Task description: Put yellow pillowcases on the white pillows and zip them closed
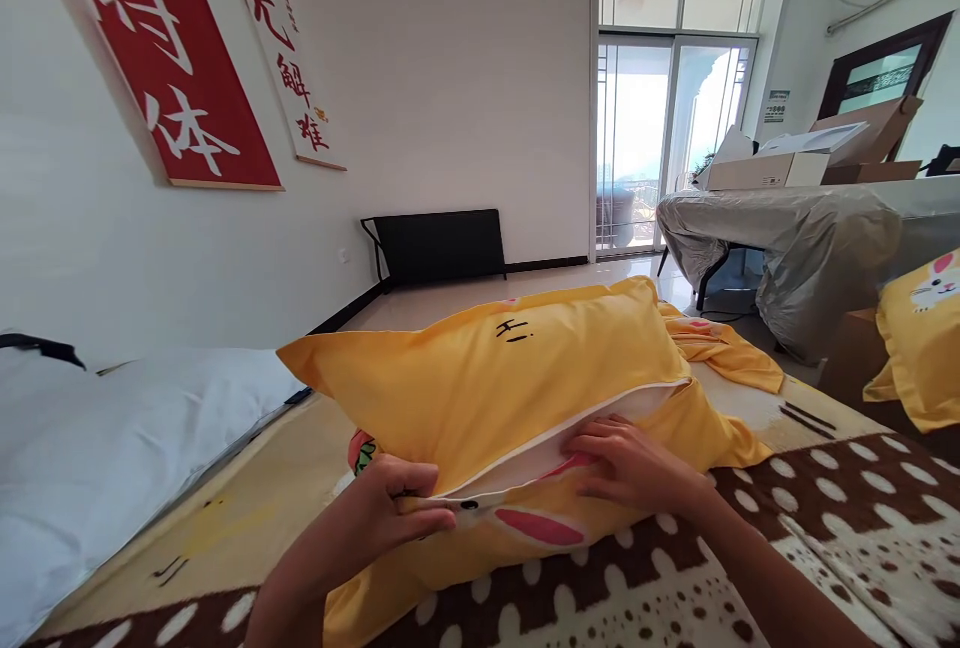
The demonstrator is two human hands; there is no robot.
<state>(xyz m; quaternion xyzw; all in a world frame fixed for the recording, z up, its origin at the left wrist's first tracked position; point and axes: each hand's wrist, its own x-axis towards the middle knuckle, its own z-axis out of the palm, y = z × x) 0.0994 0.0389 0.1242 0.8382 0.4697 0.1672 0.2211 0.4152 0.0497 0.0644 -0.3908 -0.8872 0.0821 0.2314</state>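
Observation:
A yellow pillowcase (450, 378) with a printed "Hi" and a pink-eared animal lies in front of me, plumped out by a white pillow (517, 469) inside it. Its long slanted opening faces me, and the white shows through the gap. At the left end of the opening, my left hand (375, 518) pinches the pillowcase edge between thumb and fingers. My right hand (626, 463) is closed over the lower edge, farther right. Its fingers reach to the gap and touch the white inside; the fingertips are partly hidden.
Under the pillowcase spreads a brown and cream patterned blanket (847, 488). White bedding (172, 418) lies at left. Another yellow pillow (919, 338) sits at far right. Behind are a plastic-covered table (795, 228) with open boxes (772, 171) and a black folded panel (442, 246) by the wall.

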